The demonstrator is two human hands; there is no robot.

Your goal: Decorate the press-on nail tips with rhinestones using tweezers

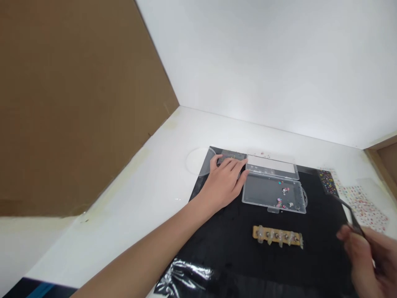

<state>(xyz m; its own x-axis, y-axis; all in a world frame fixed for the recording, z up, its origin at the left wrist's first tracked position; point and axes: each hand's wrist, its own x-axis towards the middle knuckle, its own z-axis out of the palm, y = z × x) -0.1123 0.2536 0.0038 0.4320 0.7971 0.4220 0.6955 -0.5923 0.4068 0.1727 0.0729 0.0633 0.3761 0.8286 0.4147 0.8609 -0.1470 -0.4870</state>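
Note:
My left hand (226,182) lies with its fingers spread at the left edge of an open clear plastic case (257,192). Under and behind those fingers is a smaller clear box (231,155), partly hidden. Small shiny gems (279,202) lie scattered in the case's tray, and a white strip (271,163) shows in its lid. In my right hand (364,252), at the lower right, are dark tweezers (352,215) with a bent tip pointing up and left. Nearer to me, a wooden strip (276,236) carries several clear nail tips in a row.
A black sheet (242,256) covers part of the white table. Nail sticker sheets (364,207) lie on the right, with a dark one (328,182) beside them. A round clear lid (198,161) sits at the left. A brown panel (77,103) and a white wall (273,74) bound the table.

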